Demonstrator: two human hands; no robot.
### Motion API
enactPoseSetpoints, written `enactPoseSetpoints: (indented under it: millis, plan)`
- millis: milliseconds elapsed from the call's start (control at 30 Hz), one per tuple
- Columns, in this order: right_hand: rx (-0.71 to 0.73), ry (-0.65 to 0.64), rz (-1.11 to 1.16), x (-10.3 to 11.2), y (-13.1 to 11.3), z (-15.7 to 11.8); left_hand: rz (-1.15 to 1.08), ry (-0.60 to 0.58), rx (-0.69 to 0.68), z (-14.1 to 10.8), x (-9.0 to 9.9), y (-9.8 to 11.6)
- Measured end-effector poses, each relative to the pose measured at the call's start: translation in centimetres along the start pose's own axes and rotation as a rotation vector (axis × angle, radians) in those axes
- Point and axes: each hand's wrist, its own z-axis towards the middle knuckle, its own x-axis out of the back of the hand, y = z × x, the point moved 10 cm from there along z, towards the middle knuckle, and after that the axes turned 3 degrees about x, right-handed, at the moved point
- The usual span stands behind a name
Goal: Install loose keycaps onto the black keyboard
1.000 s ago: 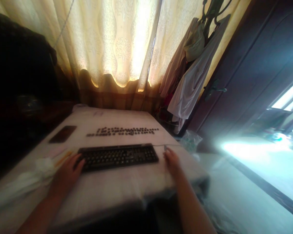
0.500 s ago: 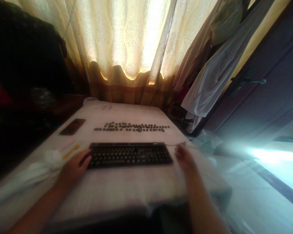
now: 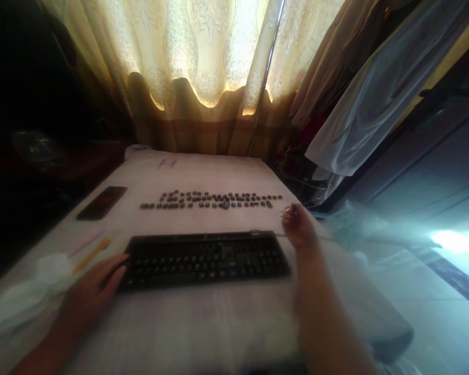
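A black keyboard (image 3: pixel 207 260) lies across the near part of the cloth-covered table. My left hand (image 3: pixel 94 289) is at its left end, with thumb and fingers closed around that edge. Beyond the keyboard, several small dark keycaps (image 3: pixel 197 198) are spread in uneven rows. My right hand (image 3: pixel 299 229) is raised near the right end of those rows, past the keyboard's right back corner. Its fingers are curled together; a small dark bit shows at the fingertips, too blurred to name.
On the left lie a dark phone (image 3: pixel 102 203), a yellow stick-like item (image 3: pixel 91 255), a pink piece (image 3: pixel 84 239) and a crumpled white bag (image 3: pixel 35 281). A thin cable (image 3: pixel 322 237) runs off to the right. Curtains (image 3: pixel 209 52) hang behind the table (image 3: pixel 219 169).
My right hand has moved away from beside the keyboard, toward the right end of the keycap rows. My left hand stays at the keyboard's left end. The camera view has shifted.
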Motion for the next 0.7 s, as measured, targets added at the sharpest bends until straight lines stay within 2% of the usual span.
enactPoseSetpoints:
  millis: [167, 233, 333, 433, 533, 600, 700]
  plan:
    - [-0.010, 0.035, -0.014, 1.8, 0.3, 0.4, 0.017, 0.071, -0.032, -0.4, 1.0, 1.0]
    - [-0.004, 0.080, -0.025, 2.5, 0.5, 0.6, 0.028, 0.119, -0.088, -0.1, 1.6, 2.7]
    - [-0.019, 0.131, -0.056, 3.1, 1.2, 0.8, 0.011, 0.134, -0.242, 1.1, 1.5, 7.2]
    - [-0.017, 0.175, -0.058, 3.7, 1.6, 0.9, -0.051, 0.055, -0.414, 2.6, -0.5, 12.6]
    - [0.024, 0.189, -0.052, 4.2, 1.4, 1.2, -0.108, -0.080, -0.567, 3.4, -3.8, 17.7]
    - [0.051, 0.189, -0.055, 4.4, 1.2, 1.4, -0.118, -0.177, -0.608, 3.8, -6.1, 20.2]
    - [0.072, 0.187, -0.069, 4.7, 1.1, 1.6, -0.076, -0.326, -0.591, 4.3, -9.2, 22.1]
